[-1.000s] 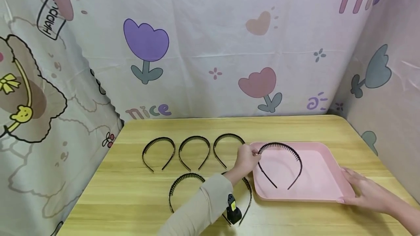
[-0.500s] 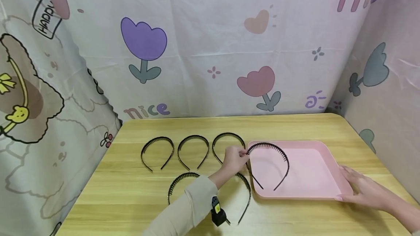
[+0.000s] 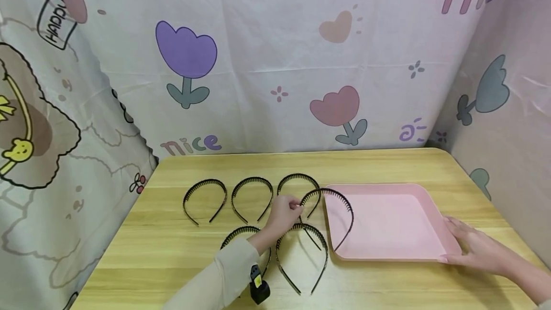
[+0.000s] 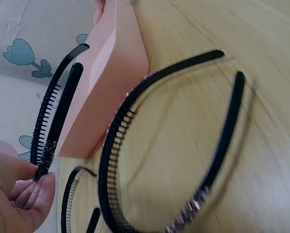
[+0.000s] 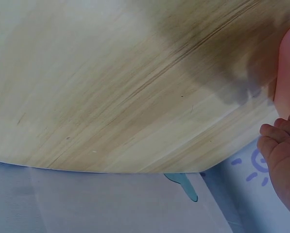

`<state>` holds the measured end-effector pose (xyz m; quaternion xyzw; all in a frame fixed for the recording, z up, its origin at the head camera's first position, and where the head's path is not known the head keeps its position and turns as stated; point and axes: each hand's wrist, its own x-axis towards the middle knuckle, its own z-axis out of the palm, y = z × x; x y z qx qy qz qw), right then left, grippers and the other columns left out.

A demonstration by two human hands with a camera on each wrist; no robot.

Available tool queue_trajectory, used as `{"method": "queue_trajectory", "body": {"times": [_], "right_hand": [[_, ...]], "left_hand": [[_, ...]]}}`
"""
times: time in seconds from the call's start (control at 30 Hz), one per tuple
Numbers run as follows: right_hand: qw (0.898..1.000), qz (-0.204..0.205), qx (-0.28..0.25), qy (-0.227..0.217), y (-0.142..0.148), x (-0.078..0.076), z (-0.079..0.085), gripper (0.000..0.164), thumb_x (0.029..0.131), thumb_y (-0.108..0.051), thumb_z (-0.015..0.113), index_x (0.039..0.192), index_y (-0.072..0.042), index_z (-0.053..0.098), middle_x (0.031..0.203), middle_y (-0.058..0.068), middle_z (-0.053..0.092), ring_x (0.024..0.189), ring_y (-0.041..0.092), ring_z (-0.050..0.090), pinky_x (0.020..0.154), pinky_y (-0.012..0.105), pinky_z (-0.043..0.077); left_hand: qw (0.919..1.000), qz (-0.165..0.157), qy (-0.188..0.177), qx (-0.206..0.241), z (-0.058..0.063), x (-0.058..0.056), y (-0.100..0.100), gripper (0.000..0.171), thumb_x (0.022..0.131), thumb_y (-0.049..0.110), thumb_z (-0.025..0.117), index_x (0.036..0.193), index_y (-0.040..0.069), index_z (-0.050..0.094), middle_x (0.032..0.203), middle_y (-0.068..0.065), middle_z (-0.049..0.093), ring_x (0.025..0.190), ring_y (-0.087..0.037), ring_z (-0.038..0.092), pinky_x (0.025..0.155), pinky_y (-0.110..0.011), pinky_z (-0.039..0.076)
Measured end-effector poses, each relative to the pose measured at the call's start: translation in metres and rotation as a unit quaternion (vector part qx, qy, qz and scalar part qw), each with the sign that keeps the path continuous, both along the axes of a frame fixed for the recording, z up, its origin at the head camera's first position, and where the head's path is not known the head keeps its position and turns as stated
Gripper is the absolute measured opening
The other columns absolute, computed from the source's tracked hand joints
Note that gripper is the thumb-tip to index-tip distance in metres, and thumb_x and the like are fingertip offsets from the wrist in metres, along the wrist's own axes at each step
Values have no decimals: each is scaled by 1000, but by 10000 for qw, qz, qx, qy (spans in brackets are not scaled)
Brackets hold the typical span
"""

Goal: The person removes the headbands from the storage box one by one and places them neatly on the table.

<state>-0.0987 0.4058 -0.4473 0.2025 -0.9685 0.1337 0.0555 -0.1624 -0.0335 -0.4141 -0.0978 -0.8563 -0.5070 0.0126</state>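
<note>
My left hand (image 3: 282,214) pinches a black toothed headband (image 3: 352,219) by one side between thumb and fingers, clear in the left wrist view too. The held headband hangs over the left edge of a shallow pink tray (image 3: 387,226), its tips pointing toward me. Below it lies another black headband (image 3: 325,252), with sparkly trim visible in the left wrist view. My right hand (image 3: 478,248) holds the tray at its front right corner, thumb at the front and fingers along the right side. In the right wrist view only part of that hand (image 5: 285,160) shows.
Behind my left hand three headbands lie in a row: left (image 3: 211,181), middle (image 3: 252,179) and right (image 3: 298,175). My left sleeve partly covers a front headband (image 3: 244,228). The wooden table (image 3: 142,252) meets a printed curtain (image 3: 258,61) at its back edge.
My left hand has moved left with the headband, from over the tray to its left edge, uncovering the front right headband. My right hand stays at the tray.
</note>
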Motion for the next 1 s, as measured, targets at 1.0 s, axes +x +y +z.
{"method": "queue_trajectory", "body": {"times": [1.0], "right_hand": [[10000,-30,-30,57,0,1,-1,91,62,-32,82,126,20,41,122,39,46,103,58,46,99,-2,-6]], "left_hand": [[9938,919,215,-582,-8,24,-111,14,77,-2,69,89,-7,71,73,-13,70,58,-14,62,51,-15,48]]}}
